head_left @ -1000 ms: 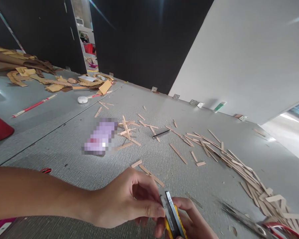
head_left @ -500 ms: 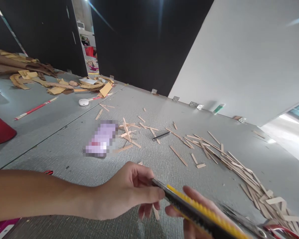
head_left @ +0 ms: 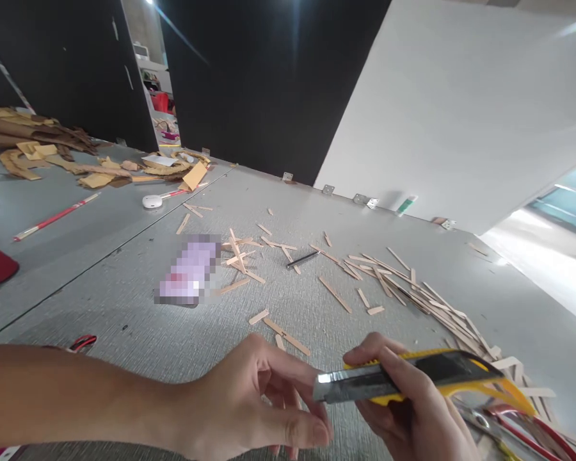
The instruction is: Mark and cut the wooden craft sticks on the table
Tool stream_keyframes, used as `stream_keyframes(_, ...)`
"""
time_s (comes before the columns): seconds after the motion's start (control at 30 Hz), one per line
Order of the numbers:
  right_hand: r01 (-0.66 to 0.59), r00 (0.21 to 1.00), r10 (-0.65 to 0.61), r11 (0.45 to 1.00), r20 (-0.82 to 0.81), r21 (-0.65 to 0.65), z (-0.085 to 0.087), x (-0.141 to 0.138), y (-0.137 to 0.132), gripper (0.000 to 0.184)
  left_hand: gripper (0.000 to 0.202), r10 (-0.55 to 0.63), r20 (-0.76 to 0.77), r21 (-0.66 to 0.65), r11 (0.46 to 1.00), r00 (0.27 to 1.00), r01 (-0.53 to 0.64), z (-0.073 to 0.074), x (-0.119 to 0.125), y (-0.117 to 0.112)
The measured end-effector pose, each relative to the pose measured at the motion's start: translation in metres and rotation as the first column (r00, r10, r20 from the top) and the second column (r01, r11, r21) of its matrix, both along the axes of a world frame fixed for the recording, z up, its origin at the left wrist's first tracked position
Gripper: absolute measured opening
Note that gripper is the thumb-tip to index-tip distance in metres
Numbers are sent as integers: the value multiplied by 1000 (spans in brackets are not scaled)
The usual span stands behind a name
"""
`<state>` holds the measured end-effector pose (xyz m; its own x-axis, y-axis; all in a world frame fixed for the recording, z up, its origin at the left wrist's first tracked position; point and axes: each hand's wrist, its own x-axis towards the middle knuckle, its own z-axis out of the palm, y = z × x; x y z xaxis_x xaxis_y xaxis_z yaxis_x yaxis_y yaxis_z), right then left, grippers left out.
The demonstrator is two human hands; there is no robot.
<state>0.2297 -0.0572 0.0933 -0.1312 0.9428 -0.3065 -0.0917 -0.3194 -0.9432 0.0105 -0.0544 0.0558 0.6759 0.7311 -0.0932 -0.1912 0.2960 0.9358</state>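
Observation:
My right hand (head_left: 408,397) is wrapped round a yellow and black utility knife (head_left: 441,371), its thumb lying along the side. The knife's metal blade end points left, towards my left hand (head_left: 264,397). That hand has its fingers curved and its thumb apart, with nothing seen in it. Its index finger is close to the blade tip; I cannot tell whether they touch. Just beyond the left hand, thin wooden sticks (head_left: 287,336) lie on the grey table (head_left: 173,346). Red-handled scissors (head_left: 532,432) lie partly behind my right hand.
A long heap of wooden sticks (head_left: 441,301) runs down the right side. A blurred purple phone-like object (head_left: 189,269), a black pen-like rod (head_left: 303,259) and a white earbud case (head_left: 152,202) lie farther off. Brown scraps (head_left: 96,180) lie far left. A black panel (head_left: 249,83) stands behind.
My left thumb and fingers have let go of the knife's front end. My right hand has turned the knife, so it lies nearly level with its side facing me. The view has shifted slightly.

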Motion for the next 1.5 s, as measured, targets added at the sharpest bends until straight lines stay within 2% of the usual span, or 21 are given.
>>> stream_keyframes(0.13, -113, 987, 125, 986, -98, 119, -3, 0, 16, 43, 21, -22, -78, 137, 990, 997, 32, 10, -3, -2)
stream_keyframes(0.23, -181, 967, 204, 972, -155, 151, -5, 0, 22, 43, 22, -24, -120, 222, 974, 992, 50, 12, -3, -2)
stream_keyframes(0.6, -271, 932, 310, 940, -187, 206, -8, 3, 29, 40, 20, -30, -153, 346, 935, 988, 83, 11, -4, -1)
stream_keyframes(0.77, -303, 927, 338, 930, -162, 208, -10, 4, 30, 43, 19, -11, -126, 388, 920, 992, 60, 12, -3, -2)
stream_keyframes(0.93, -322, 927, 342, 936, -153, 141, -14, -6, 32, 50, 23, 10, -120, 508, 859, 993, 53, 13, -4, -3)
stream_keyframes(1.03, -338, 916, 362, 929, -175, 150, -13, -11, 36, 53, 24, 17, -154, 555, 829, 988, 72, 9, -5, -4)
stream_keyframes(1.1, -308, 917, 346, 930, -196, 202, -7, -8, 40, 57, 23, 36, -167, 553, 831, 985, 63, 1, -4, -7)
stream_keyframes(1.2, -119, 964, 189, 937, -189, 328, 6, 7, 45, 57, 31, 60, -177, 568, 822, 982, 52, -12, -2, -13)
stream_keyframes(1.27, -22, 997, 50, 891, -50, 453, 9, 21, 45, 49, 32, 106, -179, 615, 788, 978, 28, -18, -1, -15)
stream_keyframes(1.3, -50, 997, 10, 843, 77, 536, 9, 27, 43, 41, 31, 164, -176, 639, 769, 971, -14, -19, -1, -15)
stream_keyframes(1.33, -149, 973, 4, 776, 231, 613, 8, 32, 40, 31, 29, 248, -167, 662, 745, 954, -78, -19, -1, -14)
stream_keyframes(1.37, -282, 924, 4, 685, 383, 672, 5, 34, 36, 21, 27, 347, -151, 686, 711, 926, -155, -17, -2, -11)
stream_keyframes(1.43, -564, 780, 38, 476, 625, 675, 1, 34, 27, 32, 23, 501, -125, 728, 632, 856, -264, -11, -5, -5)
stream_keyframes(1.47, -666, 708, 66, 394, 703, 634, 0, 31, 21, 38, 24, 531, -107, 760, 588, 841, -275, -7, -6, -1)
stream_keyframes(1.5, -731, 650, 89, 343, 755, 590, 0, 26, 15, 38, 29, 528, -81, 803, 537, 845, -259, -3, -8, 2)
